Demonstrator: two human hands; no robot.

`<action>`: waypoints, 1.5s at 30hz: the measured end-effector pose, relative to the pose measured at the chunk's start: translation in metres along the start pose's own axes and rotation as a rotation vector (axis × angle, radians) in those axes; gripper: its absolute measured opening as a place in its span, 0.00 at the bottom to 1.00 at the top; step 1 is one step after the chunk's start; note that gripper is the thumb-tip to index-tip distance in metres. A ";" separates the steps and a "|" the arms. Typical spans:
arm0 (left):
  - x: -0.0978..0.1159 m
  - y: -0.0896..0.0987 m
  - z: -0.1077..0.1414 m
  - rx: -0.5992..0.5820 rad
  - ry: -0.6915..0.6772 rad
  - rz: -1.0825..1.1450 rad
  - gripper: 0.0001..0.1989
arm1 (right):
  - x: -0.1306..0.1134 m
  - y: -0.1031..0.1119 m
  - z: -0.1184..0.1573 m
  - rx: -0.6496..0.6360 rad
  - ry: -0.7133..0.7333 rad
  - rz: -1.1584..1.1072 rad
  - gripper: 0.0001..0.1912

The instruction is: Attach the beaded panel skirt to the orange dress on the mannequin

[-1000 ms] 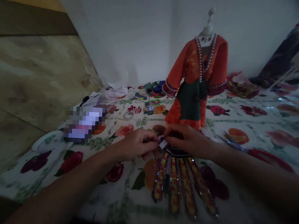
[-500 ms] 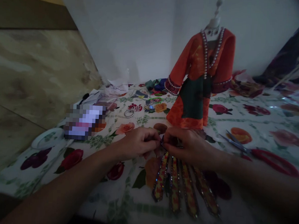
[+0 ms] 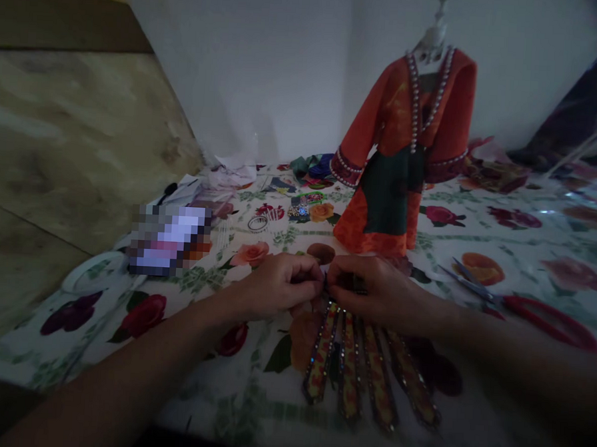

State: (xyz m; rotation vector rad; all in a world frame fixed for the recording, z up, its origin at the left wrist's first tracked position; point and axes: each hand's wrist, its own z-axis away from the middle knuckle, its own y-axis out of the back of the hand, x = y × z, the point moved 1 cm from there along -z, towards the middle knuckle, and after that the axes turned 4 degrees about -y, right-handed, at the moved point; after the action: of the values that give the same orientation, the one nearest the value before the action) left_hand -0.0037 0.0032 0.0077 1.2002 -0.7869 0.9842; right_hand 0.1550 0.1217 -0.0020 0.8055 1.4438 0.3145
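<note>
Several patterned fabric strips (image 3: 349, 373) with sparkling beaded edges and pointed ends fan out on the flowered tablecloth (image 3: 172, 350). Above their upper ends, my left hand (image 3: 290, 286) and my right hand (image 3: 368, 287) meet, thumbs and forefingers pinched almost tip to tip. A tiny dark piece shows between the fingertips, too small and dim to name. Fingers of my right hand cover the tops of the strips, so how these join is hidden. Right behind my hands stands a small dress form in an orange and green dress (image 3: 390, 195) with pearl trim.
Red-handled scissors (image 3: 548, 320) lie partly spread at the right. A blurred-out phone (image 3: 170, 240) and a white ring-shaped roll (image 3: 96, 273) are at the left. Fabric scraps (image 3: 314, 165) and small trim pieces (image 3: 299, 209) lie behind, near the wall.
The view has shifted slightly, and the dressed form appears a little farther right. My fingers stay pinched together at nearly the same spot; the strips have not moved.
</note>
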 end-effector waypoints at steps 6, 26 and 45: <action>-0.003 -0.001 0.000 0.015 -0.017 -0.006 0.05 | 0.001 -0.001 -0.001 0.006 0.014 0.013 0.02; -0.005 -0.003 0.000 0.020 -0.066 -0.041 0.04 | 0.003 -0.001 -0.001 0.002 0.016 0.042 0.02; -0.007 -0.004 -0.001 0.046 -0.078 -0.053 0.05 | 0.004 -0.001 -0.001 0.001 0.039 0.010 0.03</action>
State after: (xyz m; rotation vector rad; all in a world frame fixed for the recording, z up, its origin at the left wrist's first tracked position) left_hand -0.0030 0.0025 0.0000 1.2996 -0.7927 0.9210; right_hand 0.1544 0.1238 -0.0051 0.8119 1.4770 0.3392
